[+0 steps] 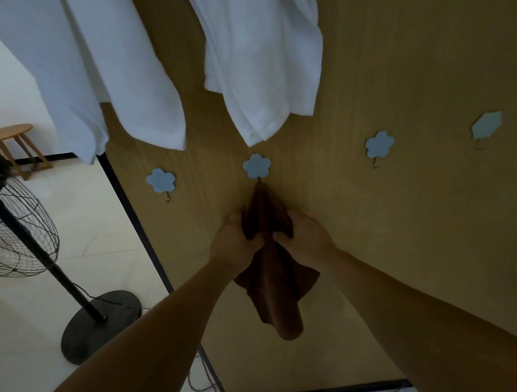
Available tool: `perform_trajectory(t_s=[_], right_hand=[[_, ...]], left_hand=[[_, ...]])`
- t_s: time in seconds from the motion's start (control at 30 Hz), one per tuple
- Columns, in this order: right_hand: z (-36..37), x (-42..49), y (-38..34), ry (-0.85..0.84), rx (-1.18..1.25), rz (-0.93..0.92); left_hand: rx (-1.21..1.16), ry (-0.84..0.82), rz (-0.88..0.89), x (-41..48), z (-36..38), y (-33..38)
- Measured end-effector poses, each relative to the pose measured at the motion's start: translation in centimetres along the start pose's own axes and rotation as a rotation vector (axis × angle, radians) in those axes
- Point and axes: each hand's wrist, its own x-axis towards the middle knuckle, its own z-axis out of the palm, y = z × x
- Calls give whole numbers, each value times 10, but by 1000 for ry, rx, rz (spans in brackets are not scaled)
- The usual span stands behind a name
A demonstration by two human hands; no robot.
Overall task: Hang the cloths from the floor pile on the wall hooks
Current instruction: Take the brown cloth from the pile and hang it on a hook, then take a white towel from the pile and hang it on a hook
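Observation:
A brown cloth (pixel 277 288) hangs by its top from the second flower-shaped hook (pixel 256 166) on the wooden wall panel (pixel 422 221). My left hand (pixel 233 241) grips the cloth's left side just below the hook. On the other side my right hand (pixel 303 236) pinches its right fold. The cloth's lower part droops between my forearms. Empty hooks sit to the left (pixel 161 181) and to the right (pixel 379 145), with a fourth further right (pixel 487 126). The floor pile is out of view.
Two white towels (pixel 130 67) (pixel 264 43) hang from above on the panel. A black standing fan (pixel 4 233) with its round base (pixel 100 325) stands on the pale floor at left. A wooden stool (pixel 12 142) is beyond it. Cables lie along the panel's bottom edge.

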Motion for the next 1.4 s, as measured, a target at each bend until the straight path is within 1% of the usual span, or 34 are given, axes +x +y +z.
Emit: perform_trajectory(t_s=[0.1,0.23,0.3,0.43,0.57,0.63,0.73,0.83,1.0,1.13,1.27,1.4], right_hand=[[-3,-12,-6,-28,31,35],[-11,-46,-15,61,-56,72],[-18,-72,-19,85,-70,90],[-29,-136,-19,107,-143,167],[-30,-218,-12,74,-169,313],[-37,-262,-5,65,-166,368],[-58,-331,9,74,-209,474],[-86,-403,29,134,-233,579],[-137,-525,70,193,-231,759],[-168,-634,114,227,-212,913],[-191,-747,163,262,-136,1049],[-205,-839,203,276,-81,1194]], left_hand=[[19,-36,-18,-13,-9,7],[174,-23,-37,-38,-22,6],[204,-23,-43,-56,-27,5],[255,-49,74,-100,-24,9],[360,-155,205,-151,1,16],[366,-236,235,-178,21,28],[378,-406,278,-220,58,56],[370,-567,367,-266,97,92],[356,-708,557,-349,163,163],[389,-865,687,-428,230,231],[443,-1024,780,-525,307,288],[451,-1112,826,-612,373,314]])
